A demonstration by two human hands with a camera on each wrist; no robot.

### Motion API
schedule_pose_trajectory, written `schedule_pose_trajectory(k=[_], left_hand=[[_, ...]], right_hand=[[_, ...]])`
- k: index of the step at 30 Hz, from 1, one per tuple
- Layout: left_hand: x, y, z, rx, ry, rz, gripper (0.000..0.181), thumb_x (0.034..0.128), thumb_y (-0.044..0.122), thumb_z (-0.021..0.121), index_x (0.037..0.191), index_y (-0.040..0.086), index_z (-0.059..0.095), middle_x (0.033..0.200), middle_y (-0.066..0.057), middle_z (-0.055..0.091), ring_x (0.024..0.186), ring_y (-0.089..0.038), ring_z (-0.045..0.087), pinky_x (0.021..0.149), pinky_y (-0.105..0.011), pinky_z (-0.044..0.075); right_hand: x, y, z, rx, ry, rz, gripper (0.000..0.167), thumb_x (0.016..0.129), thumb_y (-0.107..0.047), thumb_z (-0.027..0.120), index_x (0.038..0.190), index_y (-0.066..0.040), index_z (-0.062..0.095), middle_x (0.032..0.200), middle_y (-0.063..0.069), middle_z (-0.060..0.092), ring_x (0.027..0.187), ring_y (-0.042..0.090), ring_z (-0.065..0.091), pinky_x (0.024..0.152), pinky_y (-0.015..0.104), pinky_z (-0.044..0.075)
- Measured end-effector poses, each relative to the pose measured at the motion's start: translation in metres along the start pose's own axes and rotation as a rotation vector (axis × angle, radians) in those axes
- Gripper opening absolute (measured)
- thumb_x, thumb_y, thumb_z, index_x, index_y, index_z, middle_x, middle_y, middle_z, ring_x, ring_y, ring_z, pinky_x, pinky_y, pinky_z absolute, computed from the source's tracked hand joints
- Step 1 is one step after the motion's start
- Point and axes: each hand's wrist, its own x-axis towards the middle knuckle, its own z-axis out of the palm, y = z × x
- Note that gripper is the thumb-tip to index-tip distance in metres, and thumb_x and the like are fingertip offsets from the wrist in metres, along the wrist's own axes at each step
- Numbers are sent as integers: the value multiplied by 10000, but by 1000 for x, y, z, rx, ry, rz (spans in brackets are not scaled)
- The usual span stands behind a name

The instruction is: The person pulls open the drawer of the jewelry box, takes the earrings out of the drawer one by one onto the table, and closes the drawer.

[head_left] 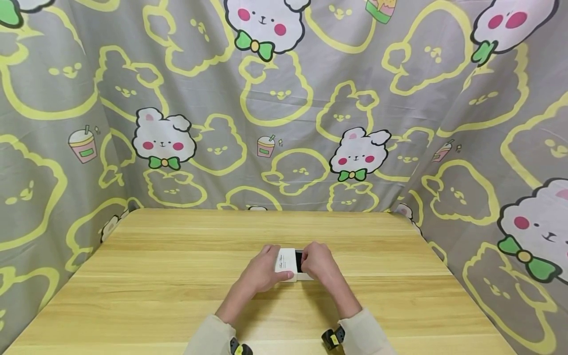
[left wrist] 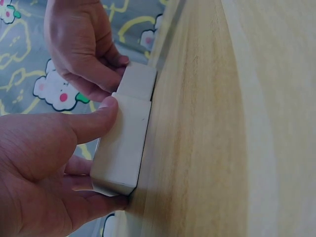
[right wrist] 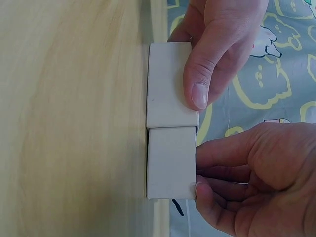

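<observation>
A small white box with dark print (head_left: 285,261) lies on the wooden table, its inner tray (head_left: 304,276) slid partly out to the right. Black material (head_left: 299,261) shows in the tray's opening. My left hand (head_left: 263,270) grips the outer sleeve (left wrist: 121,143), thumb on the near side and fingers around the far side and end. The right hand (head_left: 320,264) is at the tray, fingers curled at its opening; in the right wrist view this hand (right wrist: 261,177) has its fingertips against the tray's edge (right wrist: 172,163). A thin black strip (right wrist: 178,207) sticks out beyond the tray's end.
The wooden table (head_left: 177,256) extends around the box. Behind it and at both sides hangs a grey curtain (head_left: 284,113) with cartoon prints. Beige sleeves (head_left: 208,337) and black wrist devices (head_left: 333,338) are at the near edge.
</observation>
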Motion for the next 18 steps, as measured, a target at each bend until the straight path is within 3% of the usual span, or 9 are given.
schedule_pose_trajectory(k=[18], left_hand=[[0, 0, 0, -7, -1, -9, 831, 884, 393, 790, 1483, -49, 420, 1422, -175, 510, 945, -202, 545, 828, -388, 493]], right_hand=[[1, 0, 1, -8, 7, 12, 218, 658, 92, 693, 547, -86, 633, 577, -10, 581, 631, 181, 500, 554, 267, 415]])
